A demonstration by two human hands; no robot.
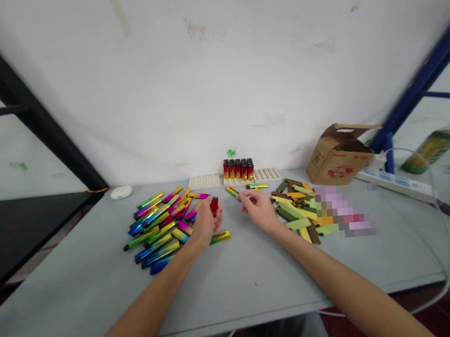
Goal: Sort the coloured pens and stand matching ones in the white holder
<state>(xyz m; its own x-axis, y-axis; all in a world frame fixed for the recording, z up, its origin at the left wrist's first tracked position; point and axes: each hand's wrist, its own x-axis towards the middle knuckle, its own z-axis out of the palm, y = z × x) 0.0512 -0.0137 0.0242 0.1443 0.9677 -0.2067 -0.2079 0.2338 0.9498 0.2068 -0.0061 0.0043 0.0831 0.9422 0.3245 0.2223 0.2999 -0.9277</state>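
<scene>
My left hand (pixel 208 220) is closed round a red lighter (pixel 214 204), whose dark top sticks up above the fingers. Beside and under that wrist lies a pile of shiny multicoloured lighters (pixel 157 231). A yellow lighter (pixel 220 236) pokes out on the near side of the hand. My right hand (pixel 256 206) has its thumb and fingers pinched at the near end of a green and red lighter (pixel 232 191); the grip itself is partly hidden. Behind it lies a yellow-green lighter (pixel 256 186). Red lighters (pixel 238 170) stand upright in rows in a white holed tray (pixel 232 182) by the wall.
Two more white holed trays (pixel 204 181) (pixel 267 174) flank the filled one. On the right are a pile of matte green, yellow and brown lighters (pixel 296 209), an open cardboard box (pixel 339 157) and a power strip (pixel 399 183) with a cable. A white case (pixel 121 192) sits far left.
</scene>
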